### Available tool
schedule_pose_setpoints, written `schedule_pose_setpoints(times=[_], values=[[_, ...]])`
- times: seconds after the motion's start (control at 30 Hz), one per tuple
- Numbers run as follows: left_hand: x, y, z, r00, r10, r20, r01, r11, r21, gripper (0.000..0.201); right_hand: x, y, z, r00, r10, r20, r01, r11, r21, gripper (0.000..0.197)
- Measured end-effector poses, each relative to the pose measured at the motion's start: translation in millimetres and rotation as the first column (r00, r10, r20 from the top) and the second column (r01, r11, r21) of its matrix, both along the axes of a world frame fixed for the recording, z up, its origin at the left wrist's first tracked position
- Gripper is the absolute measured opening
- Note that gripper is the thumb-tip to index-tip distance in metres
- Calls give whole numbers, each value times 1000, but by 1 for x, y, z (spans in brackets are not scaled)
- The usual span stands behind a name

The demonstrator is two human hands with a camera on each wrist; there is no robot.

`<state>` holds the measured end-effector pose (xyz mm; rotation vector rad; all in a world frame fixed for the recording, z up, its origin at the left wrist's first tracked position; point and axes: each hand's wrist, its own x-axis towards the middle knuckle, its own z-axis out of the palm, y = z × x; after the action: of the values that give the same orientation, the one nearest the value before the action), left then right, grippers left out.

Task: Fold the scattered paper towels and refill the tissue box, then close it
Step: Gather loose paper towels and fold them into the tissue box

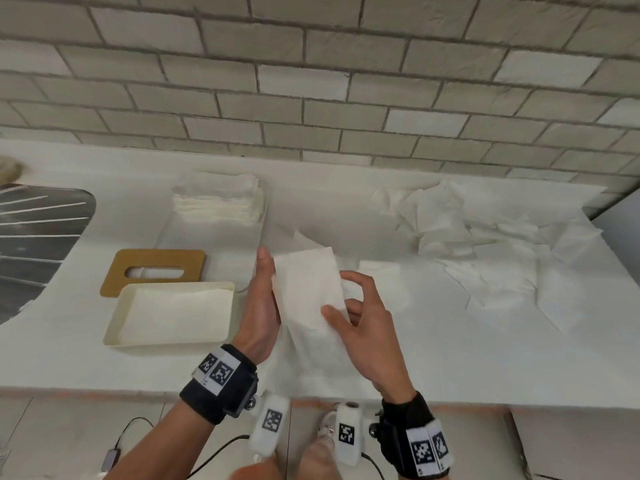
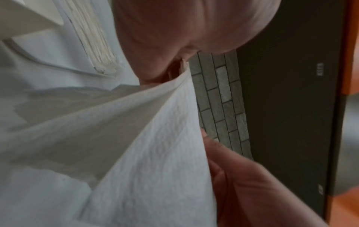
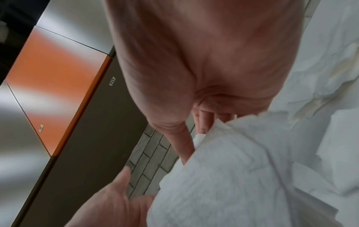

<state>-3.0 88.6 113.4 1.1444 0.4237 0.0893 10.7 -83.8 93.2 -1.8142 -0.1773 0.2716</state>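
A grey brick wall [image 1: 311, 81] rises behind the white counter [image 1: 450, 358], a metal sink [image 1: 34, 237] at left.

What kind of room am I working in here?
Probably a kitchen or pantry counter: a white countertop against a grey brick-tile wall, with a ribbed metal drainboard at far left. Cabinet fronts show in the right wrist view.

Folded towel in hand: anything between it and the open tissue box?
Nothing visible. Both hands, left and right, hold the folded towel just right of the tissue box. The box is open-topped, and its wooden lid lies behind it, off the path.
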Motion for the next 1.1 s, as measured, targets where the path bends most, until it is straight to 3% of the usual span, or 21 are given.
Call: schedule_pose_setpoints(times=[0.07, 0.13, 0.2, 0.23, 0.3, 0.4, 0.5, 0.63, 0.7, 0.77, 0.83, 0.97, 1.03, 1.1], values=[[-11, -3, -3, 999, -10, 41, 0, 972, 233, 39, -15, -2, -4, 997, -72, 21, 73, 996, -54, 60], [-20, -5, -6, 997, -19, 73, -14, 906, 424, 21, -27, -5, -5, 989, -122, 85, 131, 985, -110, 85], [-26, -11, -6, 994, -48, 97, 2, 905, 426, 22, -32, -9, -6, 999, -34, 6, 34, 999, 23, 101], [-29, -14, -6, 993, -51, 107, 4, 917, 400, 25, -33, -10, -7, 996, 41, -77, -31, 991, 129, 98], [-33, -16, -7, 990, -8, 143, -50, 918, 393, 36, -35, -19, -15, 980, 120, -159, -92, 981, 173, 74], [-37, -6, -19, 976, 55, 211, -142, 895, 423, 56, -39, -44, -37, 991, 19, -133, -6, 995, 99, 38], [-44, 1, -48, 989, 29, 147, -87, 911, 404, 55, -46, -64, -58, 967, -225, -123, 244, 952, 182, 23], [-51, -8, -112, 998, -9, -63, 40, 857, 513, 27, -49, -54, -89, 923, -384, -8, 384, 921, 65, 27], [-54, -17, -131, 998, 23, -58, 12, 843, 538, 20, -49, -45, -100, 921, -387, 49, 385, 922, 46, 23], [-56, -21, -136, 998, 59, 30, -66, 852, 520, 20, -45, -43, -100, 911, -394, 121, 386, 918, 90, 25], [-60, -22, -139, 994, 62, 90, -99, 856, 508, 22, -42, -46, -101, 912, -387, 133, 374, 920, 112, 40], [-62, -27, -166, 1000, -15, 16, 2, 802, 597, 36, -36, -45, -133, 934, -358, 6, 358, 934, -23, 72], [-58, -33, -173, 1000, -16, -9, 18, 814, 580, 31, -38, -40, -141, 926, -378, 16, 378, 926, -7, 67], [-57, -37, -168, 1000, -2, 16, -8, 816, 578, 20, -41, -37, -136, 913, -405, 44, 403, 914, 52, 46]])
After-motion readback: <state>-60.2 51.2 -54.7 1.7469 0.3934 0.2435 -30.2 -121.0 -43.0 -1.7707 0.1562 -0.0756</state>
